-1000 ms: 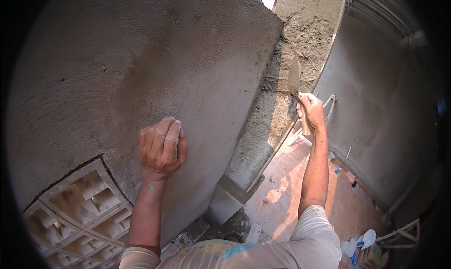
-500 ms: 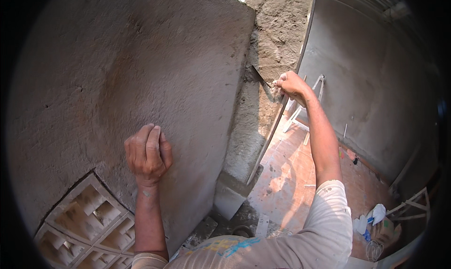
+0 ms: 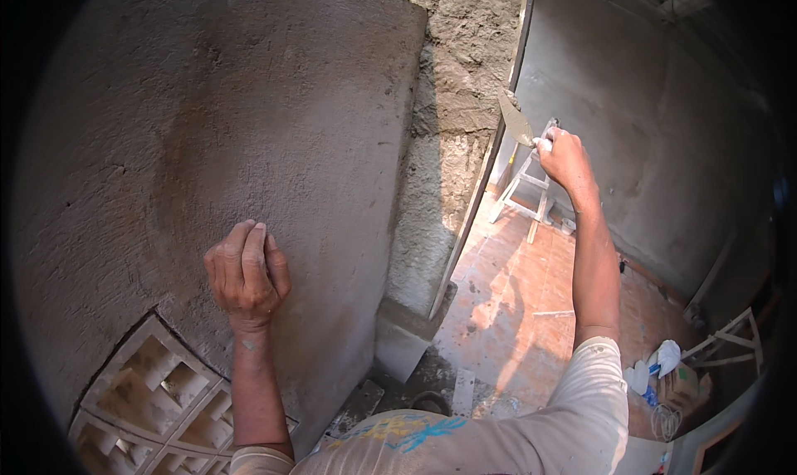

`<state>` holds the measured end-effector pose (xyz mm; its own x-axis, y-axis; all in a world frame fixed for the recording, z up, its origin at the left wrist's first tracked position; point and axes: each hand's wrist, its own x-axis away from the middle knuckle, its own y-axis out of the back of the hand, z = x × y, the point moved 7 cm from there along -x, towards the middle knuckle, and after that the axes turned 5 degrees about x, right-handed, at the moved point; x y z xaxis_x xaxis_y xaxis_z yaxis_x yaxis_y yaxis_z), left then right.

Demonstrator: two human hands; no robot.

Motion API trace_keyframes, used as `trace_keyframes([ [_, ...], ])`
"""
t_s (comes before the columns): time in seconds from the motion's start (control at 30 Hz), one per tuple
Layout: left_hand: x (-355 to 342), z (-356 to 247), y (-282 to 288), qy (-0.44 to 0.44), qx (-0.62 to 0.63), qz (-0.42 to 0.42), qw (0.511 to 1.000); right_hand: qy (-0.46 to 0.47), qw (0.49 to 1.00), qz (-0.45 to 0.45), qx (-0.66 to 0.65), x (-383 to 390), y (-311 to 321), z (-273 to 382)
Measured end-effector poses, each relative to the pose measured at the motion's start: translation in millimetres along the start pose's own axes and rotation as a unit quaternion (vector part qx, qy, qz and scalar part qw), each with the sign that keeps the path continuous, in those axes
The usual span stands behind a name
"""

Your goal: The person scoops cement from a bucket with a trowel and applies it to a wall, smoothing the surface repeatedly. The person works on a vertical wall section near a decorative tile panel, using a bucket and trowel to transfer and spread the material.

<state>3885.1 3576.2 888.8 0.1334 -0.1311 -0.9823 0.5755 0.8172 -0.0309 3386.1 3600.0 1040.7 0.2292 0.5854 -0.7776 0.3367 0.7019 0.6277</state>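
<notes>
My right hand (image 3: 564,158) is closed round the handle of a pointed trowel (image 3: 516,122). The blade reaches up and left to the long straight board (image 3: 481,180) along the edge of the mortared pillar (image 3: 466,85), and some wet mortar clings near its tip. My left hand (image 3: 247,276) is in front of the broad grey plastered wall (image 3: 299,134), fingers bent and pressed together. Its palm faces away, so anything inside is hidden, and I cannot tell if the fingertips touch the wall.
A patterned vent block (image 3: 166,384) is set in the wall at lower left. Beyond the board, a stepladder (image 3: 525,180) stands on the reddish tiled floor (image 3: 498,334). A box and bags (image 3: 677,384) lie at lower right. Below the pillar is a ledge (image 3: 403,342).
My right hand has drawn the trowel away from the pillar face, to the right and past the board, turning its blade upward. My left hand keeps its shape; the view has shifted slightly.
</notes>
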Motion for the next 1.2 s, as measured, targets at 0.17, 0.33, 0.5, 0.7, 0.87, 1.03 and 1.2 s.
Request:
trace_keyframes([
  [0.17, 3, 2, -1, -0.005, -0.006, 0.003, 1.000, 0.015, 0.999, 0.025, 0.039, 12, 33, 45],
  [0.33, 3, 1, -1, -0.001, 0.000, 0.008, 1.000, 0.171, 0.918, 0.065, -0.351, -5, 38, 95],
  [0.5, -1, 3, 5, 0.012, -0.009, 0.010, 1.000, 0.185, 0.640, 0.204, -0.717, -41, 18, 153],
  [0.7, 4, -5, -5, 0.011, -0.006, 0.026, 1.000, -0.014, 0.685, 0.145, -0.714, -59, -110, 106],
  [0.87, 11, 1, -3, -0.002, -0.055, 0.022, 0.998, 0.044, 0.673, 0.374, -0.637, 152, -164, 117],
  [1.03, 17, -3, -30, -0.021, -0.085, 0.124, 0.988, -0.169, 0.643, 0.647, -0.374, 516, -338, 45],
  [1.2, 90, -51, 8, -0.038, -0.093, 0.281, 0.954, -0.267, 0.587, 0.749, -0.153, 801, -377, -20],
])
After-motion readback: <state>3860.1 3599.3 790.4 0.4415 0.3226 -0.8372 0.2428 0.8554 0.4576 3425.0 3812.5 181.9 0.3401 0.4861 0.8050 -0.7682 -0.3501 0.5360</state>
